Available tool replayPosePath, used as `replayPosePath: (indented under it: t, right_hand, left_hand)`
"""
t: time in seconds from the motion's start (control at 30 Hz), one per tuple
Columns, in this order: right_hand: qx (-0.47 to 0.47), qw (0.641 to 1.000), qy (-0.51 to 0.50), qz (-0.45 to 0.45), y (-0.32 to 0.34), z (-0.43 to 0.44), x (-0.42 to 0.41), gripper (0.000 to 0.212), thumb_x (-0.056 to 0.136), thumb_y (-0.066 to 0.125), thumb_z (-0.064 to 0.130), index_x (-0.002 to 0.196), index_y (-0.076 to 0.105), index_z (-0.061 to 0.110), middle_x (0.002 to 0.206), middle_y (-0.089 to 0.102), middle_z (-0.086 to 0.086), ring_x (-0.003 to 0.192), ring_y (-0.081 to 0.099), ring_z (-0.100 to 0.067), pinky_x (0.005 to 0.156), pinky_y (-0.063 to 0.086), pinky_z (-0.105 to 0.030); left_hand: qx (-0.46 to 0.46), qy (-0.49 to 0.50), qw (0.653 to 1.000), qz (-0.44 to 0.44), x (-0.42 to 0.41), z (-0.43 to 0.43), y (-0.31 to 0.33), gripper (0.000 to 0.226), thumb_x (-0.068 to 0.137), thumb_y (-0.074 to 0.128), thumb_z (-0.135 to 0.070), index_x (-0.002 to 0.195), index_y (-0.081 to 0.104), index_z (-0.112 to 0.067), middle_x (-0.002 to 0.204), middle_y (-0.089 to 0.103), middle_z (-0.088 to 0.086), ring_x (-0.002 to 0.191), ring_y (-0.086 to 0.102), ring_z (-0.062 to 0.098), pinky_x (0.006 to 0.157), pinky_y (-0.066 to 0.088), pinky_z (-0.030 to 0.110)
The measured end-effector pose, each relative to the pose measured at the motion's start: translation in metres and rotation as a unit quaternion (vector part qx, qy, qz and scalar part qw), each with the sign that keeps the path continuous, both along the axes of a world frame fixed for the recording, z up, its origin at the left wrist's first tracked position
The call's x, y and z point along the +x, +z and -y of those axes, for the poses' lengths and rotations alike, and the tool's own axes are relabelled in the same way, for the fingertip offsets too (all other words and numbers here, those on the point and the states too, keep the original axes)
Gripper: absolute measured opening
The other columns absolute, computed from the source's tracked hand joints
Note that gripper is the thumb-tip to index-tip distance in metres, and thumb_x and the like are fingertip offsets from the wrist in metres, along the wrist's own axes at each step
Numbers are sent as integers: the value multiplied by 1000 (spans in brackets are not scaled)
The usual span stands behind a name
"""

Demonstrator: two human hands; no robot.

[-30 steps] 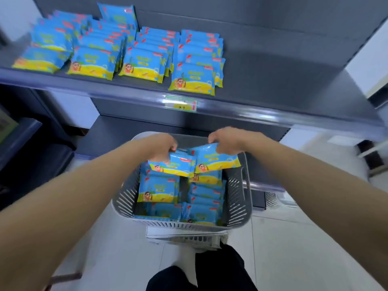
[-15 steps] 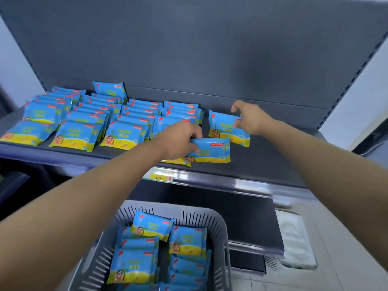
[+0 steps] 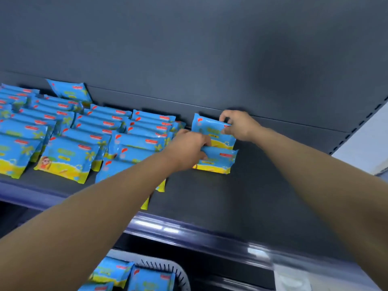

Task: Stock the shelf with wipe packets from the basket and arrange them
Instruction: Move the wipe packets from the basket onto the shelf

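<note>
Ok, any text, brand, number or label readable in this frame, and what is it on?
None can be read.
Stocked wipe packets on the shelf: red band, green print, too blurred.
Front packet, gripped by the left hand: blurred.
Rear packet, pinched by the right hand: blurred.
Basket packets: blurred.
Shelf edge strip: glare only.

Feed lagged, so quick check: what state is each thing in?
Left hand: grips front packet.
Right hand: pinches rear packet.
Front packet: on shelf, overlapping rear packet.
Rows: lying overlapped, left side.
Basket: holds packets.
</note>
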State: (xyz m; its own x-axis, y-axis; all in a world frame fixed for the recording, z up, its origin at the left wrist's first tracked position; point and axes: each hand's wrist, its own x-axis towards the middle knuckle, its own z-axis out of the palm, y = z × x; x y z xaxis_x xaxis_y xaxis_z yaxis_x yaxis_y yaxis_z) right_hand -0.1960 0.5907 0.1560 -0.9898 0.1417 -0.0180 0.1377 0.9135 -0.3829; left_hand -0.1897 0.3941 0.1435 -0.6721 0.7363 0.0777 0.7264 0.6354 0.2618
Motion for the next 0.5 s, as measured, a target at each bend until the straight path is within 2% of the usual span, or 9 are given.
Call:
replayPosePath:
  t: [0.13, 0.2, 0.27, 0.37, 0.5]
  right_hand:
    - [86, 996, 14, -4, -7, -6, -14, 20, 84, 63, 23, 103, 57, 23, 100, 64, -7, 87, 59, -28, 70, 46, -34]
    - [129, 991, 26, -16, -9, -9, -19, 24, 85, 62, 27, 107, 56, 23, 104, 64, -7, 92, 58, -30, 68, 41, -32]
    - [153, 987, 43, -33, -10, -12, -21, 29, 87, 61, 28, 114, 55, 20, 110, 62, -8, 99, 57, -32, 72, 39, -33]
    - [110, 990, 57, -71, -6, -19, -20, 30, 91, 56, 17, 121, 57, 15, 113, 61, -11, 104, 56, -32, 84, 45, -35]
    - [104, 985, 66, -120, -2, -20, -11, 29, 93, 50, 12, 120, 58, 13, 110, 61, -10, 100, 57, -32, 85, 47, -40]
  left_hand:
    - [-65, 5, 997, -38, -23, -14, -2, 43, 82, 60, -17, 124, 50, -21, 121, 58, 0, 114, 51, 23, 99, 26, 34]
    - [-91, 12, 994, -54, -33, -20, -4, 47, 82, 60, -18, 127, 47, -21, 122, 57, 2, 114, 50, 23, 100, 29, 37]
    - [-101, 17, 993, -65, -43, -26, -4, 48, 81, 60, -19, 128, 47, -20, 121, 55, 4, 114, 49, 25, 99, 30, 38]
    - [-103, 28, 993, -58, -56, -34, -8, 54, 80, 64, -22, 130, 46, -20, 124, 52, 5, 117, 45, 25, 96, 28, 38]
    - [-80, 54, 995, -39, -66, -40, -18, 55, 79, 68, -26, 130, 48, -19, 125, 49, 5, 120, 40, 24, 97, 27, 36]
